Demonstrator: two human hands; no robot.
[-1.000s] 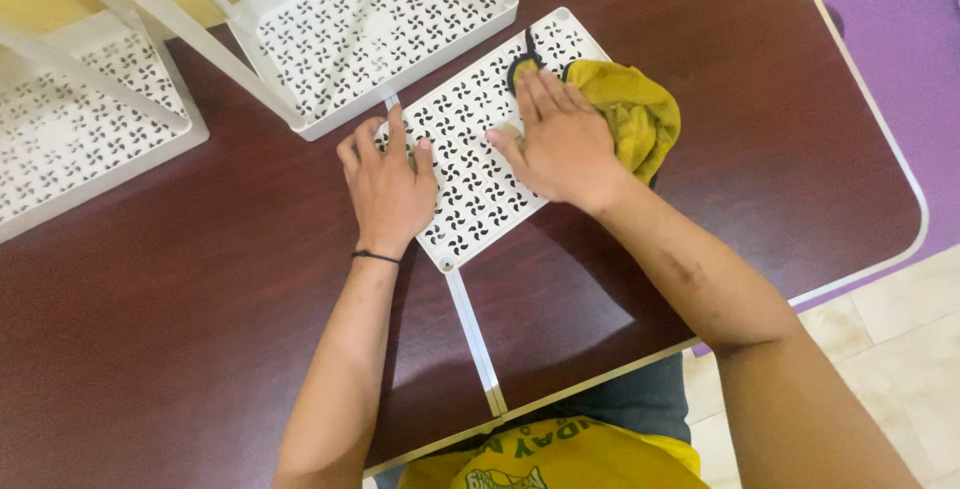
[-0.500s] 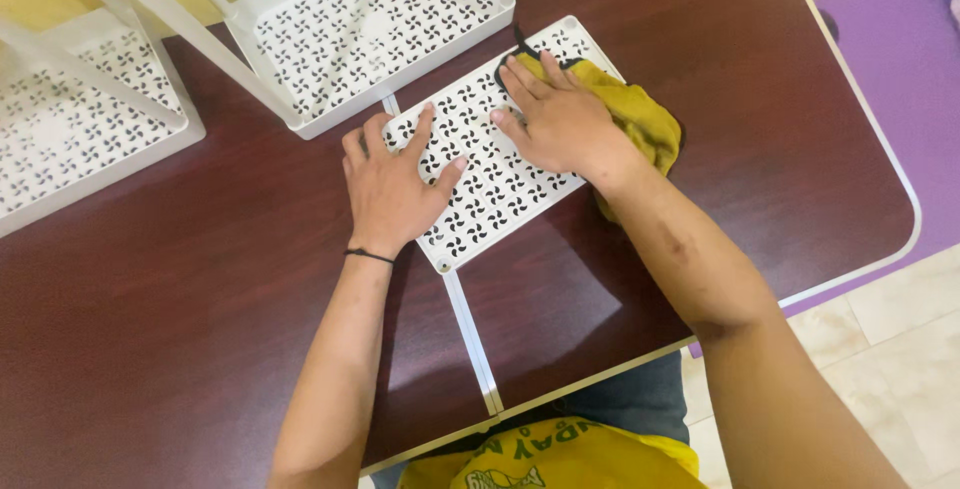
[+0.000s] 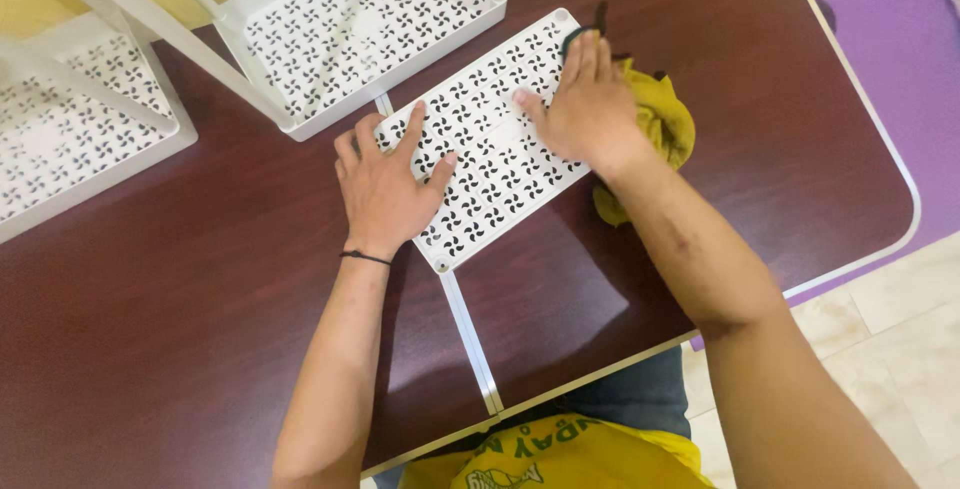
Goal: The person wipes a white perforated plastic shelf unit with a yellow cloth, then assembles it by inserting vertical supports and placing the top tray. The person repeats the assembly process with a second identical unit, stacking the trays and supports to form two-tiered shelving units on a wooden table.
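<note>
While left hand [image 3: 385, 189] stays splayed, flat-fingered right hand [image 3: 585, 109] slid cloth [image 3: 660, 124] up panel [image 3: 480, 144].

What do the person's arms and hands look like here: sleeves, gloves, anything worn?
Both arms are bare to the frame edge, with no sleeves showing. The hands are ungloved. The left hand has a thin black band at the wrist. The right hand wears nothing visible, no rings or watch.

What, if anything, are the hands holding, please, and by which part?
Nothing is gripped: the left hand presses flat on the white perforated panel; the right hand presses the yellow cloth.
</note>
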